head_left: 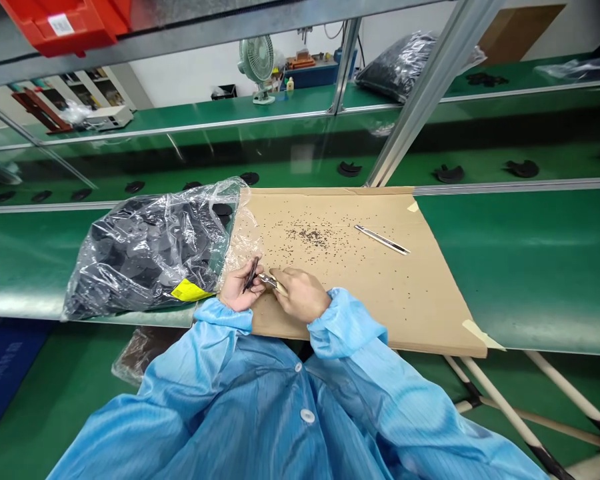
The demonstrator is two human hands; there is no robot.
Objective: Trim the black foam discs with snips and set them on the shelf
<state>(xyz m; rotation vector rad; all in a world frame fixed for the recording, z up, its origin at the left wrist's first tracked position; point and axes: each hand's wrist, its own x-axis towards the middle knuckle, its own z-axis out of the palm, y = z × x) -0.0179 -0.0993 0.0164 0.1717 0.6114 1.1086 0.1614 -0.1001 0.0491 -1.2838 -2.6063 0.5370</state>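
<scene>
Between the fingers of my left hand (237, 287) is a thin black plastic part (251, 274), held edge-on. My right hand (303, 293) is closed round the pale handles of small cutting pliers (270, 282), whose metal jaws point left at the part. Whether the jaws touch it I cannot tell. Both hands are over the near left area of a brown cardboard sheet (330, 313). Many tiny black scraps (316, 235) lie scattered on the cardboard beyond my hands. To the left, a clear plastic bag (150, 247) full of flat black parts lies with its mouth towards my left hand.
A slim utility knife (383, 239) rests on the cardboard's right side. Behind it, black parts (349, 169) sit spaced along a green conveyor belt (290, 167). A slanted metal post (420, 93) rises beyond the cardboard. A red bin (75, 30) is on the shelf overhead.
</scene>
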